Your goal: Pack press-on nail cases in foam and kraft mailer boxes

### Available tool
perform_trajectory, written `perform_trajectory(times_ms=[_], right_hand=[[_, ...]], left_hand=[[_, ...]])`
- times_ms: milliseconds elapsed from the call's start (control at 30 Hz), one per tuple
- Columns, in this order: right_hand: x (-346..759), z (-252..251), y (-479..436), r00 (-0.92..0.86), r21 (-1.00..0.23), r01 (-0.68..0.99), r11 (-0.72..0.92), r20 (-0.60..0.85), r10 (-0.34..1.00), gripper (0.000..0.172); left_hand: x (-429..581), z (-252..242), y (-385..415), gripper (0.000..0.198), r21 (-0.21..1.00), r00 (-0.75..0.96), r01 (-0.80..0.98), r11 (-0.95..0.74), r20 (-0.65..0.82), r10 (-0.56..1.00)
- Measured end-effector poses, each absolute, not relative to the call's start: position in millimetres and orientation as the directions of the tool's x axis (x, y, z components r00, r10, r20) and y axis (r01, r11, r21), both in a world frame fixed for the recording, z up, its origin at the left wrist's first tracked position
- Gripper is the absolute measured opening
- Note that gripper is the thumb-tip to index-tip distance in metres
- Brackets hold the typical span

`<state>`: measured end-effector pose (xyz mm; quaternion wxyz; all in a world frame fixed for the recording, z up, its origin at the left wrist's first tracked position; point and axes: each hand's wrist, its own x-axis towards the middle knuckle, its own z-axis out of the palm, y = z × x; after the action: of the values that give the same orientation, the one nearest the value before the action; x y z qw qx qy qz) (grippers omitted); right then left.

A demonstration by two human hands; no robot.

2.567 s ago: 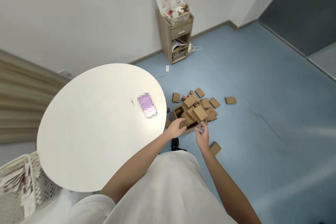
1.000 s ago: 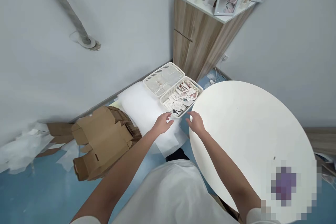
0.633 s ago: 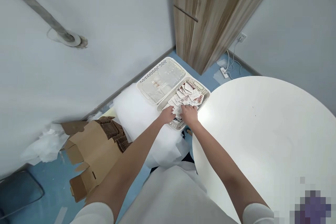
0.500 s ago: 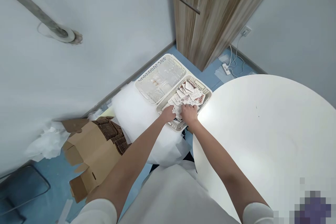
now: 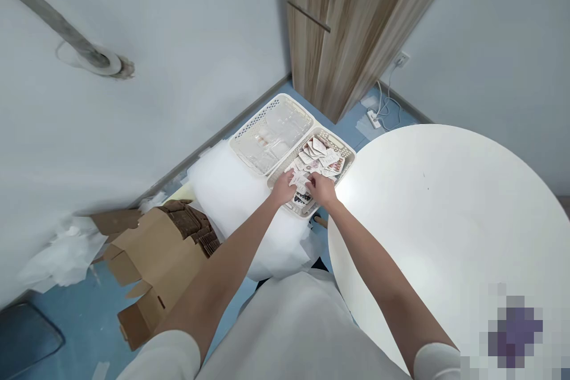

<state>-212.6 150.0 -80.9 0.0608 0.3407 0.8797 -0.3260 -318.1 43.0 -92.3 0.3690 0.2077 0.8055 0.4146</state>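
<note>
A cream plastic basket (image 5: 348, 149) holds a loose pile of small white printed cards (image 5: 330, 158), some with reddish pictures. Over the near part of this basket, my left hand (image 5: 284, 188) is closed at the left edge of some white printed cards (image 5: 299, 180). My right hand (image 5: 322, 190) pinches the same cards from the right, its fingers bent. Below them in the basket lies a card with dark shapes (image 5: 303, 198). Just left of it stands a second cream basket (image 5: 249, 130) with clear plastic pieces inside.
A round white table (image 5: 449, 208) stands close on my right. White foam sheeting (image 5: 222, 190) lies under and beside the baskets. Flattened brown cardboard boxes (image 5: 155, 249) are on the floor at left. A wooden cabinet (image 5: 329, 59) and a power strip with cables (image 5: 373, 119) are beyond.
My hands have drawn the cards up slightly, and dark-patterned cards now show beneath. My right fingers have curled in from lying over the pile. The camera view has shifted a little.
</note>
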Motion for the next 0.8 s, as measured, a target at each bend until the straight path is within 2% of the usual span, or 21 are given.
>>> perform_trajectory(times_ms=[133, 267, 367, 467, 567, 800], right_hand=[[-201, -68, 141, -0.716, -0.698, 0.604, 0.385, -0.263, 0.647, 0.011], [-189, -52, 124, -0.659, -0.777, 0.557, 0.293, -0.199, 0.726, 0.013], [-181, -33, 103, -0.619, -0.821, 0.497, 0.280, -0.110, 0.778, 0.015], [-172, -12, 75, -0.619, -0.832, 0.415, 0.367, 0.038, 0.785, 0.014], [-160, 4, 44, -0.671, -0.781, 0.348, 0.518, 0.178, 0.720, 0.012], [-132, 12, -13, -0.786, -0.618, 0.255, 0.744, 0.316, 0.532, 0.016]], left_hand=[[-309, -77, 33, 0.068, 0.873, -0.724, -0.053, 0.485, -0.368, 0.583], [-285, -60, 17, 0.056, 0.900, -0.768, -0.065, 0.432, -0.321, 0.555], [-262, -42, 3, 0.045, 0.917, -0.732, -0.170, 0.361, -0.363, 0.577], [-243, -22, -14, 0.043, 0.914, -0.663, -0.340, 0.223, -0.401, 0.632], [-231, -4, -35, 0.040, 0.891, -0.621, -0.445, 0.090, -0.379, 0.686], [-217, 12, -84, 0.036, 0.924, -0.654, -0.381, 0.011, -0.278, 0.703]])
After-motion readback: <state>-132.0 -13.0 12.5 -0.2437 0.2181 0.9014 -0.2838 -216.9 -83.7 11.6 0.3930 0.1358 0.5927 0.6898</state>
